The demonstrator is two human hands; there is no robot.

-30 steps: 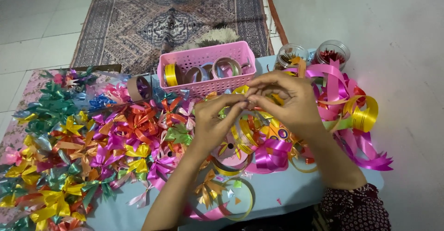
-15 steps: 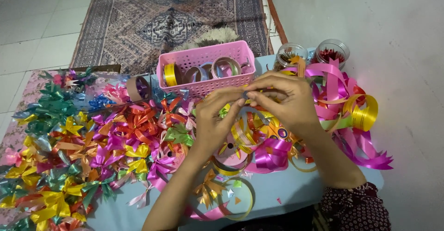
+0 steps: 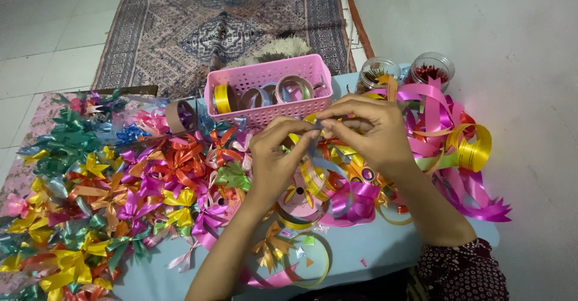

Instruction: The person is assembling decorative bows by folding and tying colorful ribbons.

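This looked like a room in a home used for craft work: a patterned rug (image 3: 223,30) lay on a pale tiled floor (image 3: 42,42), and a low light-blue counter (image 3: 373,256) was heaped with ribbon bows (image 3: 120,186) beside a pink basket (image 3: 268,90).

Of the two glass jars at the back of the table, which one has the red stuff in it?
The jar on the right, farther from the pink basket, holds red pieces. The other jar, beside the basket, holds darker, brownish-gold bits.
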